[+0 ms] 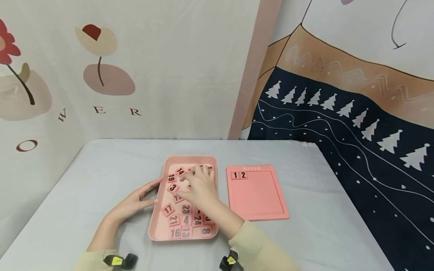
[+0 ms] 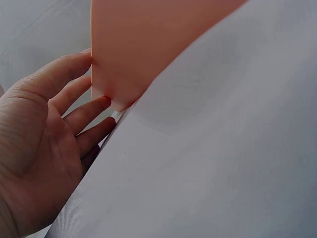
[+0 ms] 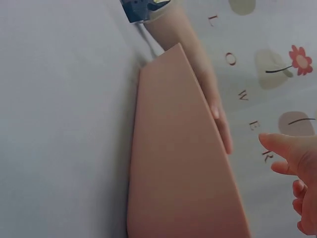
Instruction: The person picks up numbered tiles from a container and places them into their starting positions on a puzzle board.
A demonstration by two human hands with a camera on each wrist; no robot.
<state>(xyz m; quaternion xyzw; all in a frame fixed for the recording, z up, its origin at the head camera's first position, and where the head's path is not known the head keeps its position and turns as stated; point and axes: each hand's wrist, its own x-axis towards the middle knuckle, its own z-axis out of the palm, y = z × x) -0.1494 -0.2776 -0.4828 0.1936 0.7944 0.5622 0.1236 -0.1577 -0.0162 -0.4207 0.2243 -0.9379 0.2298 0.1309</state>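
A pink tray (image 1: 154,224) holds several loose number tiles, among them 19, 14, 3, 17, 21, 4, 16 and 8. My left hand (image 1: 133,203) touches the tray's left side with fingers extended; in the left wrist view, the fingertips (image 2: 105,101) rest against its outer wall. Over the upper middle of the tray hovers my right hand (image 1: 202,188), fingers spread and slightly bent, covering some tiles. The right wrist view shows that hand (image 3: 302,163) above the rim with nothing visible in its fingers. The nearest uncovered tile is the 3 (image 1: 173,188).
To the tray's right lies a flat pink board (image 1: 255,195) with a raised border. Tiles 1 (image 1: 235,175) and 2 (image 1: 243,175) sit side by side in its upper left corner. A white cloth (image 1: 315,233) covers the table, and printed curtains (image 1: 186,75) hang behind.
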